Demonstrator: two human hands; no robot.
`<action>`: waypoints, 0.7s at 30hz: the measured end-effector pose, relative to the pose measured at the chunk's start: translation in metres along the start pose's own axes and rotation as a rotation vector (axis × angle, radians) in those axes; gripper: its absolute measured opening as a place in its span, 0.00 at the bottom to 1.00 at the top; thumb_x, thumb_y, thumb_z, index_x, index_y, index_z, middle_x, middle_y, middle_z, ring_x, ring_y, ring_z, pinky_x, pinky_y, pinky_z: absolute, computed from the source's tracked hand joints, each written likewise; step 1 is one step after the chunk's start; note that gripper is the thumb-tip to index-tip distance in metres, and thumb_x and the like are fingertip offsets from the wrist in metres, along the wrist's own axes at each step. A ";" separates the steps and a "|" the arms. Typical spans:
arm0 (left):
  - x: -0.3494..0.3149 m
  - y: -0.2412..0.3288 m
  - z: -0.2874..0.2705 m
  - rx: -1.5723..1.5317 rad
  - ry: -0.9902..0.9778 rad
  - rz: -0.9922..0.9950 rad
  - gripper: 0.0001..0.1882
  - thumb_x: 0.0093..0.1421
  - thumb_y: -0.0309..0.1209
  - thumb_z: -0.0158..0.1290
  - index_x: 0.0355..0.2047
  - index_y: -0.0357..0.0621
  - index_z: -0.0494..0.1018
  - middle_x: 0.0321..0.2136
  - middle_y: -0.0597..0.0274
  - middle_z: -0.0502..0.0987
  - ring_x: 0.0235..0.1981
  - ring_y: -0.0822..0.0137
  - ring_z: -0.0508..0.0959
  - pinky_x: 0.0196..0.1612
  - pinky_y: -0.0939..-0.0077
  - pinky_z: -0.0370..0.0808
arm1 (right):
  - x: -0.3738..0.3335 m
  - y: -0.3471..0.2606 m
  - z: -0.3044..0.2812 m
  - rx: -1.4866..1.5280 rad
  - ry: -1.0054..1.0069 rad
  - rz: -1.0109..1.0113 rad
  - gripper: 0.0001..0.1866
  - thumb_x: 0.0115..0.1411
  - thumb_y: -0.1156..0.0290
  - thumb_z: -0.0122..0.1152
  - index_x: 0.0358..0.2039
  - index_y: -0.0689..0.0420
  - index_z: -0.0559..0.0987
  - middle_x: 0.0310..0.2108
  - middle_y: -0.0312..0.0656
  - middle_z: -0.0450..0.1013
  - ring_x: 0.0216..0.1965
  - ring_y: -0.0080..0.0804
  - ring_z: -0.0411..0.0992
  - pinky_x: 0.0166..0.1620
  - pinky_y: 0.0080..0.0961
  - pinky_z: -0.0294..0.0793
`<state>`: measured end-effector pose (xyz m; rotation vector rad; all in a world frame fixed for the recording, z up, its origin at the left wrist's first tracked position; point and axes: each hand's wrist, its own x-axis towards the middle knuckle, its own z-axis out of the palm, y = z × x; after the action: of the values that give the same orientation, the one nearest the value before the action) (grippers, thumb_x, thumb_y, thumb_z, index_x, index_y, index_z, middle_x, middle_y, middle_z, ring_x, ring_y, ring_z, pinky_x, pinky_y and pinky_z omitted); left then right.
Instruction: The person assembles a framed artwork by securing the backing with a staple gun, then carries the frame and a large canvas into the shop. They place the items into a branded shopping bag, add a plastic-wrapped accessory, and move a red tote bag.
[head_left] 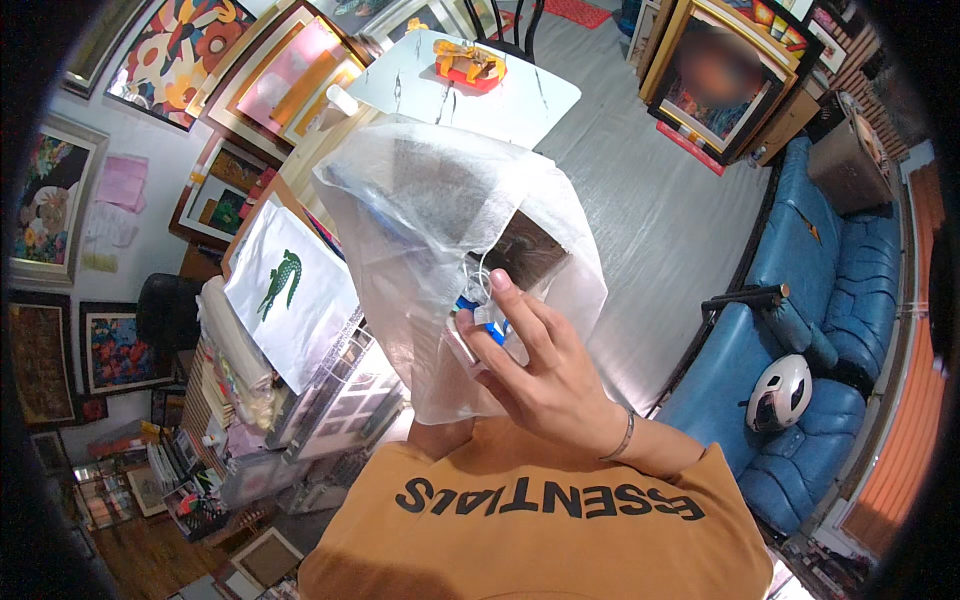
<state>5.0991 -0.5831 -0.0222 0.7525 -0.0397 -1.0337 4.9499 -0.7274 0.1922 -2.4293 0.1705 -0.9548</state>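
Observation:
A large, translucent whitish plastic bag [400, 290] spreads out in front of my chest, with a dark gap in its upper right side. Over the bag's middle, my right hand [545, 365] is closed in a pinch at a small blue-and-white thing [490, 328]. Thin white cord loops [476, 275] show beside its fingertips, one finger raised near them. Most of that small thing is covered by the fingers, so its kind is unclear. My left hand is hidden behind the bag; only a bit of that arm shows below the bag's lower edge.
Beyond the bag stands a white marbled table [420, 85] with an orange-and-red item [468, 66]. A print of a green crocodile [281, 285] lies at left, among stacked framed pictures [225, 190]. On the right, a white helmet [780, 393] rests on a blue sofa [720, 385].

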 end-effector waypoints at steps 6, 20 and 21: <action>0.016 -0.008 0.012 -0.019 0.007 0.011 0.34 0.66 0.52 0.52 0.61 0.36 0.65 0.56 0.49 0.73 0.58 0.54 0.73 0.61 0.57 0.70 | -0.001 0.018 -0.007 0.095 -0.027 0.067 0.36 0.47 0.73 0.77 0.59 0.46 0.77 0.70 0.63 0.46 0.67 0.57 0.58 0.62 0.40 0.71; 0.070 0.010 0.015 -0.083 0.024 0.085 0.34 0.67 0.52 0.52 0.61 0.37 0.66 0.56 0.50 0.73 0.58 0.54 0.73 0.61 0.56 0.70 | 0.028 0.032 -0.003 0.016 -0.046 0.235 0.38 0.46 0.60 0.80 0.57 0.54 0.75 0.64 0.59 0.55 0.61 0.56 0.64 0.58 0.44 0.70; 0.075 0.014 0.013 -0.088 0.027 0.096 0.34 0.67 0.52 0.52 0.61 0.37 0.66 0.56 0.50 0.73 0.58 0.54 0.73 0.61 0.56 0.70 | 0.030 0.030 -0.001 0.032 -0.062 0.217 0.36 0.47 0.56 0.79 0.54 0.55 0.75 0.61 0.58 0.59 0.58 0.53 0.66 0.57 0.43 0.69</action>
<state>5.1453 -0.6446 -0.0273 0.6781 -0.0064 -0.9282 4.9741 -0.7626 0.1957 -2.3505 0.3849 -0.7787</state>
